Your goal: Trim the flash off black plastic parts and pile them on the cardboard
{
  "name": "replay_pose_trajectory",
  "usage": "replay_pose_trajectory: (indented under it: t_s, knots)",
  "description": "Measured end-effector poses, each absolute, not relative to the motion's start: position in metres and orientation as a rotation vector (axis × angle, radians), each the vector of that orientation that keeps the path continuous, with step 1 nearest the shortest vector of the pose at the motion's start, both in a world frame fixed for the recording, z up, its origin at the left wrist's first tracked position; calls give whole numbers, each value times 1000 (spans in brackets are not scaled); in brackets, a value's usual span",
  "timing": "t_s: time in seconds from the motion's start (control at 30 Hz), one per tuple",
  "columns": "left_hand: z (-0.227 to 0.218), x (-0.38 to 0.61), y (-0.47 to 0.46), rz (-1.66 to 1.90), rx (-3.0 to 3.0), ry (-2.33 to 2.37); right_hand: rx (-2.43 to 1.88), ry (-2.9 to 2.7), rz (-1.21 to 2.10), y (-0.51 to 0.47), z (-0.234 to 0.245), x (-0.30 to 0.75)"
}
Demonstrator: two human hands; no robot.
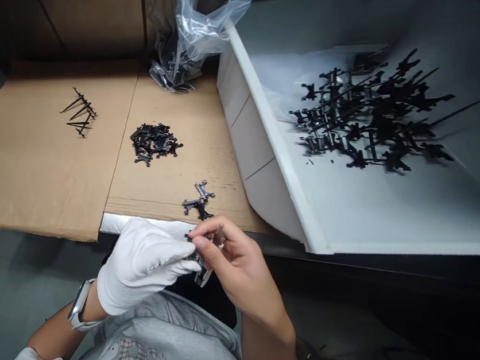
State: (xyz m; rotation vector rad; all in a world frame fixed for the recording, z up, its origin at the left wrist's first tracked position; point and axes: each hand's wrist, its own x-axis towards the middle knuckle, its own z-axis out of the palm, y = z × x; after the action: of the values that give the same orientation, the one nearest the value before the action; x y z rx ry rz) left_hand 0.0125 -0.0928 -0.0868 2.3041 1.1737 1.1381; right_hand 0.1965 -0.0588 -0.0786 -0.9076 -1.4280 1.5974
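- Pinched between thumb and fingertips of the bare right hand (236, 261): a small black moulded plastic part (197, 259), held over the lap, with most of it hidden by the fingers
- Pressed closed against the same part from 9 o'clock: the left hand (141, 263), in a white cotton glove, so both grips were shut on one piece
- Judged light, stiff and somewhat brittle from the thin arms branching off it, with narrow spurs likely to snap under levering
- Best hold judged to be on the thicker central body, with gentle fingertip pressure, as smooth plastic probably slid easily against cotton
- Lying alone at 12 o'clock, just beyond the hands: a similar black part (199, 201) on a cardboard sheet (40, 179)
- Farther out at 11 o'clock: a heap of like parts (155, 142)
- Out at 10 o'clock: a small cluster of long, spiky black pieces (78, 111)
- At 2 o'clock: a white-walled bin (276, 135) containing a large, blurred pile of black parts (371, 113)
- At 1 o'clock: a crumpled clear plastic bag (192, 29)
- On the left wrist: a silver watch (78, 305)
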Motion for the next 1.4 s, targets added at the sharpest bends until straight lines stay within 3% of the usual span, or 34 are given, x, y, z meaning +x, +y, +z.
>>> replay_pose_trajectory:
  t_s: [0.27,0.33,0.43,0.67,0.87,0.97,1.03,1.1,1.23,1.4]
  knots:
    - [-62,-28,-74,1088,2877,1525,-852,-1312,1721,-57,-93,205]
    - [-55,-41,-51,762,3006,1822,-891,-1338,1670,-59,-94,213]
    - [-51,-57,-16,-77,2572,2190,-981,-1360,1557,-63,-96,225]
    - [-61,-66,6,-334,2379,2263,-1017,-1305,1527,-78,-103,238]
    - [-26,-52,-8,-648,2514,2389,-1023,-1227,1507,-89,-112,241]
    - [-25,-40,-4,-290,2697,2129,-1052,-1120,1487,-99,-117,236]
    - [-33,-24,2,-61,2865,1581,-1104,-1071,1474,-106,-120,231]
    - [-41,-3,9,-142,2916,1181,-1150,-1063,1464,-114,-122,226]
    - [-51,29,28,-451,2942,1024,-1215,-1104,1408,-127,-128,225]
    - [-54,23,48,-270,2807,1072,-1234,-1229,1263,-132,-132,235]
